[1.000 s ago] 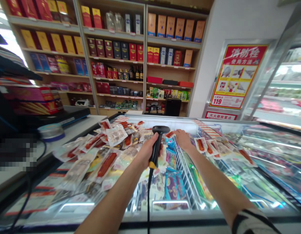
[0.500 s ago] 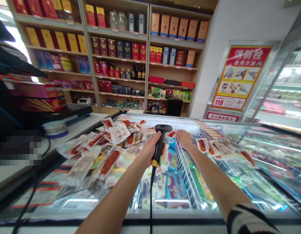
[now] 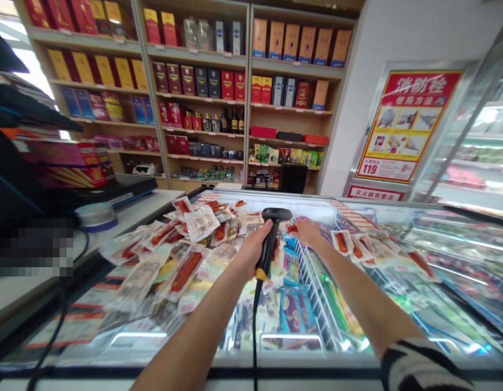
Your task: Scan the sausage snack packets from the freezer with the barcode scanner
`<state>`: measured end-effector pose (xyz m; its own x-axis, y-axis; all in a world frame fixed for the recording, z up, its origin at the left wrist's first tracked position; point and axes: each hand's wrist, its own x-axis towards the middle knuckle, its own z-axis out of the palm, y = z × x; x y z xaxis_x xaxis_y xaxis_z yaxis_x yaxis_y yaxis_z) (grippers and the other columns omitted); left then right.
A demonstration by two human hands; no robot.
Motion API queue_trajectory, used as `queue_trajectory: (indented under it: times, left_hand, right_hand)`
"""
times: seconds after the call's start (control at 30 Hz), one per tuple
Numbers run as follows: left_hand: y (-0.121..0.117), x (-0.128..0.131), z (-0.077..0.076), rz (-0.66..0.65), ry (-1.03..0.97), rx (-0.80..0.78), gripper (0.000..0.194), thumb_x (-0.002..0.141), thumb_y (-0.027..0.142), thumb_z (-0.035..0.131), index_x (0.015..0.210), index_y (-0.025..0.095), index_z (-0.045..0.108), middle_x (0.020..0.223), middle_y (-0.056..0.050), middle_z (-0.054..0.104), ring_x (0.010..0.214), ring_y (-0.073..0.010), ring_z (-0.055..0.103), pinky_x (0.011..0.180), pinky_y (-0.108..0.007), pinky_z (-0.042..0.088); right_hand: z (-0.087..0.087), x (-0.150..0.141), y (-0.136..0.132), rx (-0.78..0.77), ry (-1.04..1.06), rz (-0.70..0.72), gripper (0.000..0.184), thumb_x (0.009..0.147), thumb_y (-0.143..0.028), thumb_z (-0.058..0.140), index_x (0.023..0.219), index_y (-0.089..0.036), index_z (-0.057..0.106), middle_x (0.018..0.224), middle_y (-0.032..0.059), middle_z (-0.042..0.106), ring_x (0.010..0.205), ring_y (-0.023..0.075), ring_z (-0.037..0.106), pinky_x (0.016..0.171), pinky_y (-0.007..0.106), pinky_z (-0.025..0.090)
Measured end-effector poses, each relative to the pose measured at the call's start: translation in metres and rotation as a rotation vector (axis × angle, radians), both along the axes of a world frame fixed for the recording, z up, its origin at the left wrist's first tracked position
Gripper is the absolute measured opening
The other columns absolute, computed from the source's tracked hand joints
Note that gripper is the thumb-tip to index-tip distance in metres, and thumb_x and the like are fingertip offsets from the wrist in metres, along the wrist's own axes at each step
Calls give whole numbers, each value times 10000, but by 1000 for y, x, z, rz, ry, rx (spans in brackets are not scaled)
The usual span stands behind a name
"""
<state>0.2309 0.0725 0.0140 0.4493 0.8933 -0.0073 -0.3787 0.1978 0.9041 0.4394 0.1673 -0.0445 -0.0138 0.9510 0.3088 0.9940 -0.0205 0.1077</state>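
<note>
My left hand [image 3: 257,247] is wrapped round the grip of a black barcode scanner [image 3: 270,244] with a yellow band at its base. The scanner's head faces away from me, and its cable runs down toward me. To its right, my right hand [image 3: 307,232] is closed at the fingers on a small clear packet of red sausage [image 3: 291,228], partly covered by the fingertips. A heap of vacuum-packed sausages [image 3: 186,271] and other packets lies on the freezer glass left of the scanner. More sausage packets [image 3: 341,243] lie in a row right of my right hand.
Under the glass of the chest freezer [image 3: 153,355], a white wire divider [image 3: 312,277] stands beside blue ice-cream packs [image 3: 294,309]. At left is a counter with a tape roll [image 3: 95,217] and a snack box [image 3: 72,163]. Shelves of boxed bottles [image 3: 202,81] stand behind.
The view has shifted slightly, so things appear a little further right. My left hand still holds the scanner. My right fingers now cover more of the small sausage packet.
</note>
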Motion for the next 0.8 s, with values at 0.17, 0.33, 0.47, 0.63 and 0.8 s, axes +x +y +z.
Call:
queue_trajectory:
  times: [0.17, 0.33, 0.47, 0.63, 0.8]
  left_hand:
    - [-3, 2, 1, -22, -9, 20, 316, 670, 460, 518, 701, 148, 481, 500, 22, 498, 376, -71, 466, 353, -180, 337]
    - [-6, 3, 1, -51, -10, 28, 316, 692, 468, 488, 695, 153, 465, 513, 20, 500, 378, -71, 464, 351, -180, 338]
    - [-7, 3, 1, -64, 3, 40, 321, 693, 474, 483, 695, 154, 464, 516, 17, 504, 387, -73, 467, 357, -180, 341]
    - [-10, 4, 0, -97, 73, 60, 351, 702, 493, 458, 669, 144, 482, 522, -2, 522, 394, -70, 461, 367, -178, 341]
    - [-14, 6, -3, -153, 142, 125, 404, 697, 514, 449, 577, 130, 485, 517, -24, 531, 410, -72, 465, 376, -177, 337]
  right_hand:
    - [-8, 6, -27, -33, 187, -183, 473, 729, -536, 379, 917, -141, 561, 919, 126, 577, 867, 230, 532, 695, 319, 377]
    - [-18, 7, -50, 76, 294, -264, 373, 728, -490, 395, 804, -166, 563, 794, 76, 601, 790, 205, 556, 648, 285, 382]
    - [-23, 11, -60, 246, 370, -288, 340, 755, -432, 376, 869, -148, 525, 802, 90, 591, 766, 198, 552, 617, 276, 382]
    - [-21, 26, -60, 362, 579, -242, 307, 732, -332, 412, 924, -107, 496, 769, 91, 597, 714, 187, 559, 629, 267, 387]
    - [-17, 38, -61, 488, 670, -230, 364, 657, -292, 477, 967, -100, 479, 868, 110, 587, 786, 208, 545, 699, 287, 388]
